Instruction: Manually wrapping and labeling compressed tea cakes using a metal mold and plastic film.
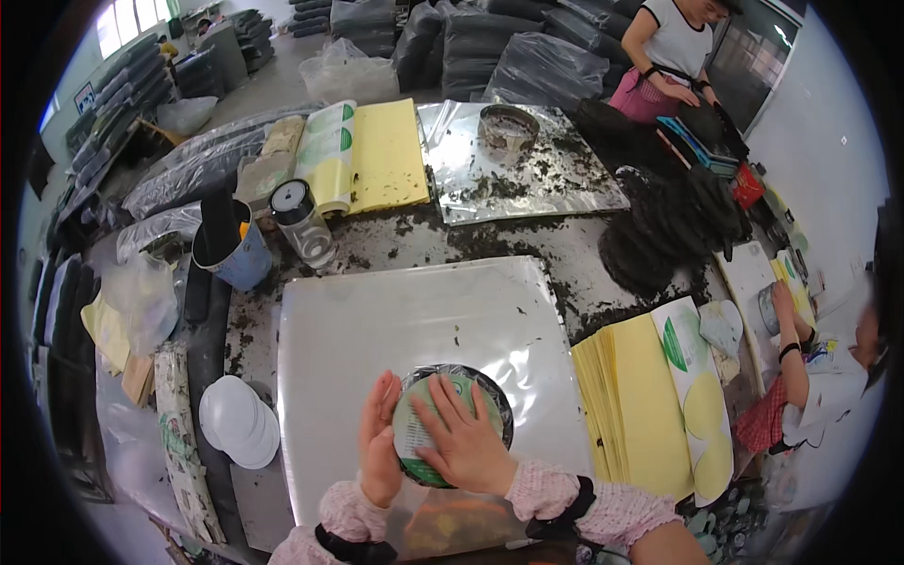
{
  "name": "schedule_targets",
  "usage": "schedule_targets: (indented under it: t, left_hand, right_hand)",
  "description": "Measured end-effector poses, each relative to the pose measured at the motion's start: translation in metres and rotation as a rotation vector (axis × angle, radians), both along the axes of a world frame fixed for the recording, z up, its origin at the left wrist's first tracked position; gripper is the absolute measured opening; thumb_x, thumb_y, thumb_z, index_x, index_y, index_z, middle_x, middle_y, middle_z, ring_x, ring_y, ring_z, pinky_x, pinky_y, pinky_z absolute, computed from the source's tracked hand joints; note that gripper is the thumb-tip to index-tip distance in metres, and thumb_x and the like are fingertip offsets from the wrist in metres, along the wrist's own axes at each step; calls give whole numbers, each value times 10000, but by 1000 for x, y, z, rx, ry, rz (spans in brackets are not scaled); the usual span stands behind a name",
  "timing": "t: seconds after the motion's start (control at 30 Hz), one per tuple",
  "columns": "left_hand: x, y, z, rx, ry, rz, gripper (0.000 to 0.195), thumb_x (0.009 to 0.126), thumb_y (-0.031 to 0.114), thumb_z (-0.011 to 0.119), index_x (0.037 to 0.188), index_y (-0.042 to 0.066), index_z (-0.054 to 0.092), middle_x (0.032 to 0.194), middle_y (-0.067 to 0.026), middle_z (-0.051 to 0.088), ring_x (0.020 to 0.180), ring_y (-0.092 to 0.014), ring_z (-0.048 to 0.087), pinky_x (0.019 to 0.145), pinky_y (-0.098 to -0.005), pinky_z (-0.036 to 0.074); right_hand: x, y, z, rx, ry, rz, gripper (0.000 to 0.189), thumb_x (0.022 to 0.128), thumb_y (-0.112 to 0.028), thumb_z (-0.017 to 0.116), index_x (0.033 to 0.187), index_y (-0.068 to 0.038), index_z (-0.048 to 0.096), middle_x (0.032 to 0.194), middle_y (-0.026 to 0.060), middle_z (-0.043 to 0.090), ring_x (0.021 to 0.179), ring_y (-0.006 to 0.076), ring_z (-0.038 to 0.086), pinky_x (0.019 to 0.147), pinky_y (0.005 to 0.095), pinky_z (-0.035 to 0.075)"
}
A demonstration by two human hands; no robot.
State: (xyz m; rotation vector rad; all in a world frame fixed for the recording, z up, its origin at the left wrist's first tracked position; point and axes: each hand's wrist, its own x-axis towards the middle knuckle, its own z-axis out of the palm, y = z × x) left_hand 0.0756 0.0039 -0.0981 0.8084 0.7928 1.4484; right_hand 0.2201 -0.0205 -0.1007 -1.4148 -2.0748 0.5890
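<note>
A round pack of dark material in clear film (503, 406) lies near the front edge of a stack of clear plastic sheets (353, 325). On top of it is a round green label (409, 424) bearing writing. My right hand (459, 438) rests flat over the label with fingers spread. My left hand (379, 438) stands on edge at the pack's left side, palm towards it, gripping nothing. White paper discs (236, 420) lie to the left of the sheets. On the right are yellow sheets (646, 402) and a strip of round labels (696, 395).
Dark flakes litter the table (395, 240). Beyond stand a clear jar (304, 226), a blue cup (236, 254), and a metal ring (508, 127) on a plastic sheet. Dark round cakes (657, 226) are stacked at right. Two co-workers (671, 49) work at the far right and right.
</note>
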Motion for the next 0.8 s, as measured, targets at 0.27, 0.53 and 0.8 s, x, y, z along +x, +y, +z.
schedule_targets:
  t: [0.27, 0.53, 0.8]
  left_hand:
    - [1, -13, 23, 909, 1779, -81, 428, 912, 170, 571, 1289, -34, 568, 1399, -215, 541, 1339, -374, 479, 1127, -463, 329]
    - [-30, 17, -22, 9, 8, -284, 433, 995, 233, 518, 1363, 7, 509, 1289, -181, 623, 1291, -342, 519, 1153, -434, 322]
    - [4, 0, 2, 948, 1513, -303, 608, 848, 484, 659, 1227, 11, 608, 1302, -215, 569, 1287, -382, 483, 1097, -518, 356]
  right_hand:
    - [-8, 5, 3, -16, -354, 73, 801, 872, -447, 598, 1549, -136, 305, 1598, 231, 228, 1508, 392, 140, 1138, 685, 71]
    - [17, 8, 11, -118, 640, -156, 427, 896, -252, 638, 1252, -22, 584, 1322, 226, 572, 1254, 399, 526, 1036, 488, 425]
    - [8, 30, 48, 214, 29, -250, 210, 825, -102, 680, 1032, -74, 703, 914, 93, 718, 794, 301, 683, 740, 390, 554]
